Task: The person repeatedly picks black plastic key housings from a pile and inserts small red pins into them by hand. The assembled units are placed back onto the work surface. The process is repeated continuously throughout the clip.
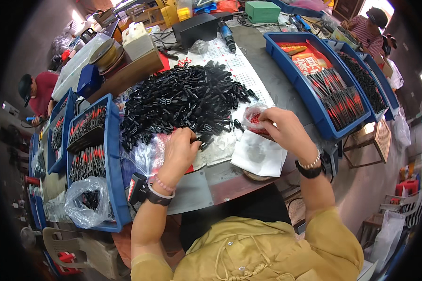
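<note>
At the near edge of a large heap of small black plastic parts (183,98), my left hand (177,151) is closed, with a small black part (205,140) at its fingertips. My right hand (283,127) reaches into a small clear bag (251,112) of tiny red pieces (255,119). Its fingertips are pinched together, and whatever lies between them is hidden. Just below that bag, a white sheet (258,152) with a grey smudge hangs over the table's front edge. A few loose black parts (237,124) lie between my two hands.
Blue trays (112,159) of black-and-red parts stand at left, one holding a clear plastic bag (86,201). More blue trays (293,89) sit at right. Behind the heap are a power screwdriver (227,36), a black box (195,30) and a wire spool (107,55). Other people work farther off.
</note>
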Available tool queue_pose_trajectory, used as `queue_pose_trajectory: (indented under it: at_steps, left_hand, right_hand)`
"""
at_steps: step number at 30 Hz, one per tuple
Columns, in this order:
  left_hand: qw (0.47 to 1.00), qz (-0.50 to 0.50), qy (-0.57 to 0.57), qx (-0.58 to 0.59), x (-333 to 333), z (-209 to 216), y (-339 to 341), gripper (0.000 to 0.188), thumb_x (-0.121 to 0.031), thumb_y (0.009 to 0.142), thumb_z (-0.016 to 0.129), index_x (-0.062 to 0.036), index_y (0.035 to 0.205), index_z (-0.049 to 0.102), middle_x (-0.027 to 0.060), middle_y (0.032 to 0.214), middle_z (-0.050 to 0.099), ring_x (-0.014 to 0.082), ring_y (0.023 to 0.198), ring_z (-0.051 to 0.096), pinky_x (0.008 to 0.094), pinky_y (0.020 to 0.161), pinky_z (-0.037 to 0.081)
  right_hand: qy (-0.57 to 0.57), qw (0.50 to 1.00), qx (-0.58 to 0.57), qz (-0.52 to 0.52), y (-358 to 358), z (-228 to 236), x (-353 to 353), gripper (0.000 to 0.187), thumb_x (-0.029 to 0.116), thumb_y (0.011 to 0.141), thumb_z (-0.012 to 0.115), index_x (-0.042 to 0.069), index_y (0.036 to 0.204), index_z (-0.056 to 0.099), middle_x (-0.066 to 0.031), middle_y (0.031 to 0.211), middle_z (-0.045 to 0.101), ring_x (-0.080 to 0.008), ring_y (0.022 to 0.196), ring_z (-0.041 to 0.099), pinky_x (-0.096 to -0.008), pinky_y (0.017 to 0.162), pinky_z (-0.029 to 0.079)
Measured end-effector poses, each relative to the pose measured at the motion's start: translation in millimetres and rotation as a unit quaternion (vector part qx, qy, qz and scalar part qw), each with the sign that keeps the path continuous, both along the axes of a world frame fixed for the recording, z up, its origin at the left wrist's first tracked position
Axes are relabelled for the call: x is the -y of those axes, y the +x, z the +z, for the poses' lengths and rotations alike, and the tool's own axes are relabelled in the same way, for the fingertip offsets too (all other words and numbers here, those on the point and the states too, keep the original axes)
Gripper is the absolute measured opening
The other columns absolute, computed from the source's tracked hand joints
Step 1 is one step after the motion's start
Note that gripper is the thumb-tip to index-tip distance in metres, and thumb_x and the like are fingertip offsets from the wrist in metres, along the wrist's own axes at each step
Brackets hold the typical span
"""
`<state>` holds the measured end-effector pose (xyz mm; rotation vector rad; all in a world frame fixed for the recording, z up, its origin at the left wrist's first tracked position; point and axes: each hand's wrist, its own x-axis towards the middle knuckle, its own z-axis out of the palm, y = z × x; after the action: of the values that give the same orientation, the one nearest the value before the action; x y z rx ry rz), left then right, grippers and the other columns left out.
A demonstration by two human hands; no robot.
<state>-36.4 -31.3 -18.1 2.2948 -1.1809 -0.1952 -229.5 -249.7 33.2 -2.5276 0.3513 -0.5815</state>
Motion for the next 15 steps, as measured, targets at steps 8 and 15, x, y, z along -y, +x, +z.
queue_pose_trajectory:
  at_steps: [8,15]
  left_hand:
    - [0.997,-0.006,-0.057,-0.054,-18,-2,3,0.016,-0.004,0.074,0.068,0.0013,0.085,0.057,0.0177,0.083,0.060,0.0334,0.074,0.059,0.0410,0.067,0.047]
    - [0.987,-0.061,-0.092,0.120,-24,-3,-2,0.016,-0.001,0.081,0.060,0.0021,0.097,0.060,0.0164,0.084,0.059,0.0289,0.074,0.060,0.0354,0.066,0.048]
  right_hand:
    - [-0.106,0.975,-0.194,-0.012,39,-17,11,0.015,0.009,0.079,0.053,0.001,0.080,0.066,-0.0187,0.079,0.064,-0.0376,0.078,0.062,-0.0464,0.069,0.049]
    - [-0.123,0.973,-0.193,0.002,43,-18,10,0.012,0.010,0.078,0.055,-0.001,0.076,0.060,-0.0200,0.078,0.063,-0.0384,0.076,0.061,-0.0467,0.068,0.048]
